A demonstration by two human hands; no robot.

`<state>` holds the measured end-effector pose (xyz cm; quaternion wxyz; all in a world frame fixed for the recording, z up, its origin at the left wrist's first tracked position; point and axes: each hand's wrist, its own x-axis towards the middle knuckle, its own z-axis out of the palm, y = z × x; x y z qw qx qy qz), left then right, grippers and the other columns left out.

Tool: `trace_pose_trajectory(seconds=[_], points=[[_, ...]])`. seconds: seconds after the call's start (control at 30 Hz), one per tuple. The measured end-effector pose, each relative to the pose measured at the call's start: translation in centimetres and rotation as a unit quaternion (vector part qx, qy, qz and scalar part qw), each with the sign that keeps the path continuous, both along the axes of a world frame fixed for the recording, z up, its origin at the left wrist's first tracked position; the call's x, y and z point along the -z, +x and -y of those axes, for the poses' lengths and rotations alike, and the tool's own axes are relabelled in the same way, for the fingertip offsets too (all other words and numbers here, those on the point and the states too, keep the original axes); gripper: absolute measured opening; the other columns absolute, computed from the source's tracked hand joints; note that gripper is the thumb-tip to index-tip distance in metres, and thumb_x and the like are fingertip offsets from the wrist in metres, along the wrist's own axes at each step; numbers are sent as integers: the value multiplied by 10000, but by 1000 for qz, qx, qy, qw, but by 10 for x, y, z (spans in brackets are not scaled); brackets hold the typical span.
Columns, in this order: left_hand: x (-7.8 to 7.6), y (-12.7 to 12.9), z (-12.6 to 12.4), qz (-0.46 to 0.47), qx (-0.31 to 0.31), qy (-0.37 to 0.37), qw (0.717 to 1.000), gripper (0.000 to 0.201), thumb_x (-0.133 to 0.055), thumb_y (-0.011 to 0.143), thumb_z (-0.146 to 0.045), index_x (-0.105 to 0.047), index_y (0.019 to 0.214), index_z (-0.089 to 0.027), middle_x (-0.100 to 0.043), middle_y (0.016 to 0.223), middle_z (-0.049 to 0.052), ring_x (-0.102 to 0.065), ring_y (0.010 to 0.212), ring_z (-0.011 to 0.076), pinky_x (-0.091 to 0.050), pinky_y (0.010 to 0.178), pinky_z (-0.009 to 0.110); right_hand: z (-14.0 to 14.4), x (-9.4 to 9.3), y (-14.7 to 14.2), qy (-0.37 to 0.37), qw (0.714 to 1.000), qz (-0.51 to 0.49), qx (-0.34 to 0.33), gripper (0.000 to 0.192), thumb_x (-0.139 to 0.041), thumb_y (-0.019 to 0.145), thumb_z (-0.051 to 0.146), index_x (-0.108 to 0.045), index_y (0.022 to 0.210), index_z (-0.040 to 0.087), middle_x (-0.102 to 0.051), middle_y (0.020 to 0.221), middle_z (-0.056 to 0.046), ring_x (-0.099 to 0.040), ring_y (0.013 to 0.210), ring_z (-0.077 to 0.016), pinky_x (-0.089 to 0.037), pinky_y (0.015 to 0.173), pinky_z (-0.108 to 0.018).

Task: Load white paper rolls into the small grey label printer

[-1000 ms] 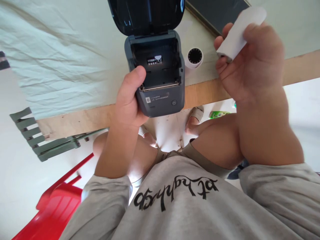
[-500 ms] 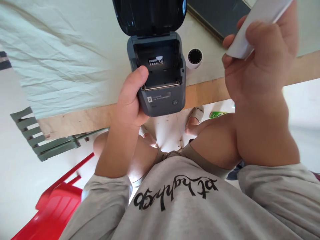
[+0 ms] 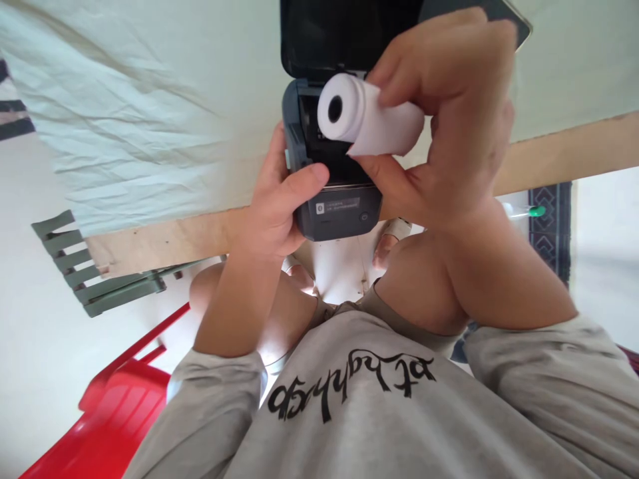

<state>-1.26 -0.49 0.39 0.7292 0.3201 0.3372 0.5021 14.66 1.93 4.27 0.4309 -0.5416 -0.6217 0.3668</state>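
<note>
My left hand grips the left side of a dark grey label printer, its thumb over the edge of the open compartment. The printer's black lid stands swung back, away from me. Between the thumb and fingers of my right hand is a white paper roll, held over the right part of the compartment. One end of the roll, with a dark hole in its core, faces left. The roll and my right hand hide much of the compartment, so I cannot tell whether the roll touches it.
A pale green cloth covers the table, whose wooden edge runs in front of me. A dark flat object lies behind my right hand. At lower left stands a red chair, below a green slatted piece.
My right hand has brought the paper roll left and down, over the printer, and turned it so its end shows. The printer has shifted slightly right in my left hand.
</note>
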Motion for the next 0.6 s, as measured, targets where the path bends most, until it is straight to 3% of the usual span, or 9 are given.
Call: trace_pose_trajectory(seconds=[0.07, 0.13, 0.3, 0.47, 0.6], points=[[-1, 0, 1, -4, -3, 2, 1000, 283, -627, 729, -266, -540, 993, -318, -635, 915, -4, -594, 1075, 260, -525, 740, 331, 1, 7, -1, 181, 973, 122, -75, 201, -569, 693, 166, -568, 884, 226, -549, 947, 56, -515, 984, -58, -472, 925, -246], [0, 0, 1, -4, -3, 7, 1000, 302, -635, 722, -269, -532, 1001, -323, -625, 887, -5, -577, 1104, 259, -523, 747, 327, 2, 11, 0, 281, 928, 227, -96, 261, -502, 701, 101, -523, 933, 218, -556, 975, 50, -532, 978, -69, -466, 878, -247], [0, -4, 1, -13, 17, -1, 1000, 337, -656, 699, -294, -519, 1007, -300, -632, 901, 8, -566, 1106, 283, -508, 683, 317, 3, 12, 5, 288, 907, 283, -117, 88, -485, 756, 206, -536, 826, 195, -570, 1056, 80, -573, 977, -74, -450, 838, -273], [-4, -3, 0, 7, 10, 15, 1000, 281, -618, 714, -376, -559, 972, -284, -646, 877, 6, -513, 1182, 264, -476, 870, 355, 10, 9, 6, 333, 894, 287, -89, 89, -519, 752, 282, -561, 787, 211, -583, 894, 55, -549, 897, -78, -434, 818, -289], [-5, -2, 0, -16, 9, 21, 1000, 243, -614, 707, -448, -599, 847, -250, -632, 800, 15, -495, 1188, 289, -481, 878, 366, 18, 14, 1, 379, 880, 262, -118, 95, -536, 732, 282, -559, 667, 216, -594, 781, 86, -538, 796, -41, -362, 697, -259]])
